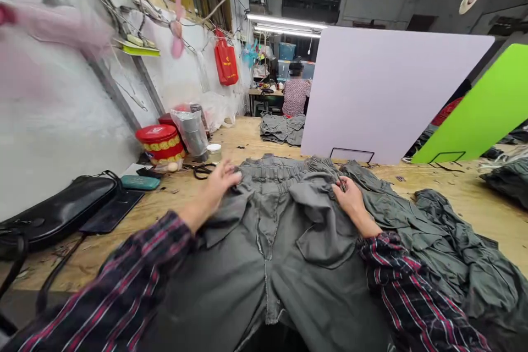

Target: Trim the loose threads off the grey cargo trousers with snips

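A pair of grey trousers lies spread in front of me, its elastic waistband toward the far side. Pocket bags and raw seams show on the outside. At the left end of the waistband is my left hand, slightly blurred, its fingers loosely apart beside the cloth. My right hand is closed on the trousers' right edge just below the waistband, thumb and fingers pinching the fabric. Both legs run toward me and out of the bottom of the view.
More grey garments are heaped on the right. Scissors, a red tin and a black bag lie left. Behind stand a pale board and a green board. A person sits farther back.
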A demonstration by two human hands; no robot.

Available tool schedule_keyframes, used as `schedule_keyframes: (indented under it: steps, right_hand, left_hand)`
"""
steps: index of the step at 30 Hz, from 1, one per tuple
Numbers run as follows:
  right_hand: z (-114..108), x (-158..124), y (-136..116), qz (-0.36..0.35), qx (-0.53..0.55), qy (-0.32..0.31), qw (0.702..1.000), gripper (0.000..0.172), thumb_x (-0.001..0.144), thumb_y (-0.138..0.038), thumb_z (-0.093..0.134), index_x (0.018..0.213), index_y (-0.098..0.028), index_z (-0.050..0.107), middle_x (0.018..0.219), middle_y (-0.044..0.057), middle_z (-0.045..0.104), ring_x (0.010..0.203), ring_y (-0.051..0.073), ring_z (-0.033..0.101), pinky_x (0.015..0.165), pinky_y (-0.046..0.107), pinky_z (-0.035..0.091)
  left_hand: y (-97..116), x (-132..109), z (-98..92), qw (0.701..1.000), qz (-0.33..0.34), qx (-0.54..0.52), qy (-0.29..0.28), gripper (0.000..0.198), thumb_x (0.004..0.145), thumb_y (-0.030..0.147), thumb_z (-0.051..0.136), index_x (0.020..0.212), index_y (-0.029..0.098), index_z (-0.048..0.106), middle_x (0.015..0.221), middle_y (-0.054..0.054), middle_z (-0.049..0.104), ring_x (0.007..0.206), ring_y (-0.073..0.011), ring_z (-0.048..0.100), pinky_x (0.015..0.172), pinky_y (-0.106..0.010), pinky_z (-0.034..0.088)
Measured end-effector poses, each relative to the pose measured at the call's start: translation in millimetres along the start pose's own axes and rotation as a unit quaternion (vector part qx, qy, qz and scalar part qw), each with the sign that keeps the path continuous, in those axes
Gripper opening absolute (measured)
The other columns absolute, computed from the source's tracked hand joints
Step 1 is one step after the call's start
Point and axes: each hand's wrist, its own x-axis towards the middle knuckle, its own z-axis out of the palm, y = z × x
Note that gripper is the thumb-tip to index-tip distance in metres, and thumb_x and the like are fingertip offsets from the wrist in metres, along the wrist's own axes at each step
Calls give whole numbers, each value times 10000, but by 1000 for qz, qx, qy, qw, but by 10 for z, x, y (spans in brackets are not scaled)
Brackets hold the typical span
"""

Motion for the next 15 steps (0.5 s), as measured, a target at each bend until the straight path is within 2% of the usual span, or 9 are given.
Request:
schedule_keyframes:
  steps: [1,2,3,5,7,10,12,15]
  right_hand:
    - [-23,-46,79,-4,-61,8,998,405,716,-426,575,1000,-141,525,950,118,624,861,196,586,752,329,442]
    - [-56,-101,141,2,-101,15,995,453,713,-433,579,1049,-136,511,1025,148,606,921,224,575,776,346,428]
    - [-85,-160,181,10,-132,17,991,493,713,-448,581,1084,-133,500,1065,168,592,951,248,568,780,357,419]
    - [-86,-273,201,14,-190,3,982,499,737,-478,556,1084,-122,513,1029,174,605,938,267,578,750,349,412]
    - [20,-354,158,13,-236,-27,971,404,782,-460,516,982,-113,566,889,137,636,869,238,604,710,311,399]
    - [270,-328,65,11,-297,-44,954,219,804,-361,515,832,-157,589,753,77,648,766,192,612,658,264,380]
    - [371,-175,42,3,-325,-40,945,209,827,-381,486,885,-205,583,784,50,661,776,183,609,654,251,374]
    - [355,171,112,10,-359,-18,933,299,896,-422,354,1053,-246,539,924,44,663,875,185,595,702,260,373]
  left_hand:
    - [-171,-153,49,997,41,71,-14,561,732,263,578,1257,172,404,1195,-135,541,1115,-208,527,939,-376,433]
    - [-340,-326,77,981,97,164,-45,591,728,306,592,1275,175,408,1261,-146,504,1188,-237,470,995,-412,383]
    - [-504,-497,88,949,166,253,-88,596,743,339,584,1293,190,411,1330,-140,453,1246,-253,409,1043,-435,325]
    - [-806,-764,88,864,266,388,-176,572,757,368,574,1299,241,441,1384,-108,412,1290,-276,348,1074,-464,273]
    - [-1068,-855,99,804,311,469,-194,516,806,311,506,1314,252,438,1379,-107,427,1276,-284,370,1052,-485,302]
    - [-1387,-665,182,764,318,529,-188,475,844,132,320,1280,204,492,1299,-141,511,1213,-266,454,1022,-498,330]
    - [-1551,-409,252,756,305,542,-203,499,832,89,257,1243,167,530,1284,-159,525,1192,-263,482,1003,-505,346]
    - [-1714,-3,323,758,295,527,-248,490,845,171,283,1283,258,486,1282,-90,548,1167,-247,513,950,-469,414]
